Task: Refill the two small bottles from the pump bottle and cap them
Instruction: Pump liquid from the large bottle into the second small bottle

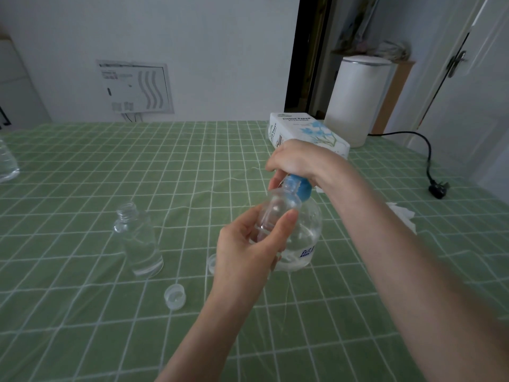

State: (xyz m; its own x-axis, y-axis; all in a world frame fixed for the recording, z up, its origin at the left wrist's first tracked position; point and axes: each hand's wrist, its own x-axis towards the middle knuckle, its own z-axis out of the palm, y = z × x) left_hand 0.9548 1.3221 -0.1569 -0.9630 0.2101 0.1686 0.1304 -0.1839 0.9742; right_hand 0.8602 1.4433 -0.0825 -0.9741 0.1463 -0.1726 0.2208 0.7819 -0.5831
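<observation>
A: So, fingers?
B: Left hand (245, 249) grips small clear plastic bottle (278, 208) mid-frame; right hand (300, 161) curls over blue-headed clear pump bottle (305, 238).
A: Nearby?
B: Uncapped second clear bottle (140, 238), two clear caps (175, 296) (212, 263) left; white tissue box (305, 130) behind; green checked cloth (82, 326) lower left.

Clear glossy plastic bottles (139, 238) and caps (175, 296); a matt, creased checked cloth (82, 172) covers the bench; the tissue box (305, 133) is smooth card.

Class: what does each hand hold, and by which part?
The left hand grips a small bottle round its body; the right hand grips the pump bottle by its blue pump head.
</observation>
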